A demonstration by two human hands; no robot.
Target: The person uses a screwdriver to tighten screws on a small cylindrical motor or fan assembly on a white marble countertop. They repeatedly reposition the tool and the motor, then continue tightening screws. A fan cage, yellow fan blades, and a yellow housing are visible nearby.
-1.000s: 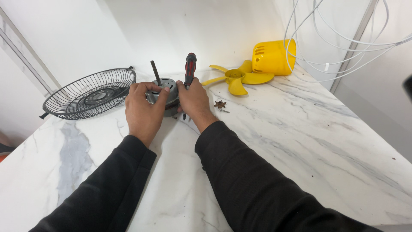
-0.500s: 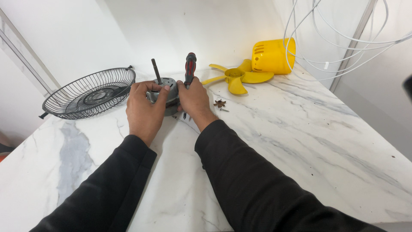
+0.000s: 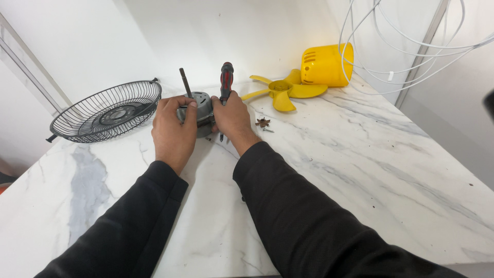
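Note:
A grey fan motor with a dark shaft sticking up stands on the white marble table. My left hand grips the motor from the left side. My right hand is closed around a red-and-black screwdriver, held upright with its tip pointing down at the motor's right edge. Both sleeves are black.
A black wire fan guard lies to the left. A yellow fan blade and a yellow motor housing lie behind on the right. A small dark nut and screws sit beside my right hand. White cables hang at the right.

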